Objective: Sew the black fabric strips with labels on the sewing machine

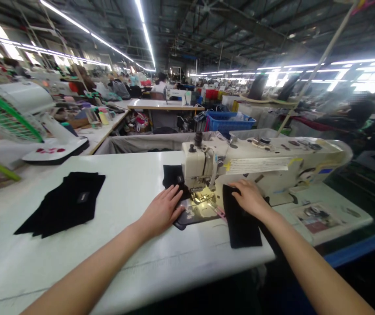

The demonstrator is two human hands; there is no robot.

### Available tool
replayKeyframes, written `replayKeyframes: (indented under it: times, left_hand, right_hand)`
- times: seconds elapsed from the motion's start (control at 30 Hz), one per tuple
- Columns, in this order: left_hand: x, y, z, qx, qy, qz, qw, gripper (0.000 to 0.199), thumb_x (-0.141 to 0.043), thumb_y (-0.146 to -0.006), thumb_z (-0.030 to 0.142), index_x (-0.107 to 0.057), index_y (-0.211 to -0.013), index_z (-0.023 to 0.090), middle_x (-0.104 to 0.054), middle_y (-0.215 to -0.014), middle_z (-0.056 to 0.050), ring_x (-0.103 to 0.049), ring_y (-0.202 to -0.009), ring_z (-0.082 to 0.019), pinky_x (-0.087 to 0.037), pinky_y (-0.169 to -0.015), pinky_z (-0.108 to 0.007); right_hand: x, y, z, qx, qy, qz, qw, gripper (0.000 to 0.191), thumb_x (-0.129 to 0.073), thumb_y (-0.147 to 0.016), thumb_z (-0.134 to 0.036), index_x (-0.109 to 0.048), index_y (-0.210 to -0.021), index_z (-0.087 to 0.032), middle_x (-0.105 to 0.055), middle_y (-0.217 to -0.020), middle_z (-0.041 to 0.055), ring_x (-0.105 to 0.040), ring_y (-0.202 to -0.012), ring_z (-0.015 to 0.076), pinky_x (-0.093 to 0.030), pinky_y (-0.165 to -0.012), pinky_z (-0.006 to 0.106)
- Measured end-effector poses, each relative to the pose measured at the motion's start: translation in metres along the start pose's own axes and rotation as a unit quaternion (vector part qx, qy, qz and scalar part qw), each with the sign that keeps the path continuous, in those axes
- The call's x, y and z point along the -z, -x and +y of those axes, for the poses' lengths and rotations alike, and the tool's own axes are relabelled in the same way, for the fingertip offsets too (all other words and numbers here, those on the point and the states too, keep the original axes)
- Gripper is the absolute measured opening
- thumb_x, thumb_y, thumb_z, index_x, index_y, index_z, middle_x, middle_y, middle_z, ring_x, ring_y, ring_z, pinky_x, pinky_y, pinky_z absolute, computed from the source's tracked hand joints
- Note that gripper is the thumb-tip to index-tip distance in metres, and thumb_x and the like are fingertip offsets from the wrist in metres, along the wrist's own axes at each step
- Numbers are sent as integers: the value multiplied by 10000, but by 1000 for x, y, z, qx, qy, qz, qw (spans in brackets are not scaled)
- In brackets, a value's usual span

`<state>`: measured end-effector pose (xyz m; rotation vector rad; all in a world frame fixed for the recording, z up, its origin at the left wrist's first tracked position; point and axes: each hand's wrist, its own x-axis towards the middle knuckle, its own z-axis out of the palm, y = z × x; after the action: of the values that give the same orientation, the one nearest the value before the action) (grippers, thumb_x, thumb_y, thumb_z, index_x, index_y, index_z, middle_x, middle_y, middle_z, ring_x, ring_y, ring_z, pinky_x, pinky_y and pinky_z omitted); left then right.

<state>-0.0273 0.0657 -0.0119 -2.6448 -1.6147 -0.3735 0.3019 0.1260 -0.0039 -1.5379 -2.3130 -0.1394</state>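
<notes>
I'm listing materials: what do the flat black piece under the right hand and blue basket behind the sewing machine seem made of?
Flat black piece: probably matte fabric, looking thin and shineless. Blue basket: likely smooth plastic, from its uniform colour and rigid rim.

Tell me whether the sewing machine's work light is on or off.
On: a yellow glow brightens the needle area of the sewing machine, between the left hand and right hand.

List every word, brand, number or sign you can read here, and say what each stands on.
No text is readable. Too small or blurred:
White label on the fabric stack.
Small label on the black piece at the left hand.
Writing on the paper strip on the sewing machine.
Lettering on the background machine.
</notes>
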Motion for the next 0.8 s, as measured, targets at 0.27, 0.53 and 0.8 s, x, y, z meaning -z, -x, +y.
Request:
replayKeyframes:
  times: [0.27,0.53,0.8]
  left_hand:
    - [23,32,3,42,35,33,998,449,-407,-1011,442,-667,-1262,176,-635,-1351,-135,-595,-1234,-298,-471,-1055,-467]
    - [32,-23,-24,344,-28,35,938,367,-577,-907,448,-650,-1018,105,-638,-1101,-203,-603,-1089,-363,-514,-847,-424]
    - [45,-23,-31,366,85,86,923,247,-553,-886,306,-577,-1079,153,-707,-992,-93,-689,-940,-231,-544,-819,-322]
  right_hand:
    - [20,8,6,96,-38,144,984,267,-492,-974,-227,-701,-1138,-197,-761,-1062,73,-694,-959,247,-407,-1079,483]
    - [25,9,2,86,-59,193,976,145,-523,-916,-206,-663,-948,-187,-731,-1024,111,-660,-987,293,-489,-937,488]
    - [47,23,-9,-12,-228,260,938,57,-560,-802,-173,-564,-804,-229,-686,-869,39,-651,-865,237,-483,-827,393]
